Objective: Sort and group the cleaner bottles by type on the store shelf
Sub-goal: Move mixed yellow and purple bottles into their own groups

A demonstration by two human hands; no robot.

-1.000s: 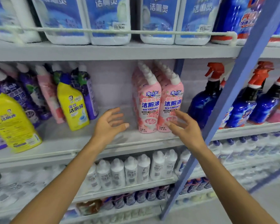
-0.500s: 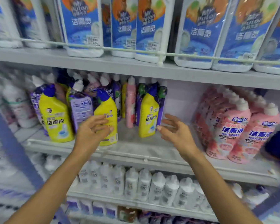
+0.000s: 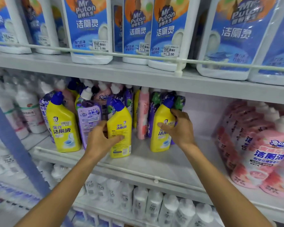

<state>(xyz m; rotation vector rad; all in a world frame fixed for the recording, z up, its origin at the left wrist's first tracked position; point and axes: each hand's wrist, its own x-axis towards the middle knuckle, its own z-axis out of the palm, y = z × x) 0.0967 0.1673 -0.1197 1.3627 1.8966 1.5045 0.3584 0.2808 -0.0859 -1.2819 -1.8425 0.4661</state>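
On the grey metal shelf (image 3: pixel 154 169), the left hand (image 3: pixel 99 141) curls round the middle yellow blue-capped plastic bottle (image 3: pixel 120 123), and the right hand (image 3: pixel 179 126) clasps the right yellow plastic bottle (image 3: pixel 161 141). Both bottles look stiff and probably weighty (glossy, perhaps slippery), so mid-body holds suit them.

bottles (image 3: pixel 121 115) on middle shelf (image 3: pixel 154 163), jugs (image 3: pixel 88 30) above

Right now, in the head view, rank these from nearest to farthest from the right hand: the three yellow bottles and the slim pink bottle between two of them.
1. The right yellow bottle: gripped by the right hand.
2. The slim pink bottle: just left of it.
3. The middle yellow bottle: in the left hand.
4. The left yellow bottle: farthest left.
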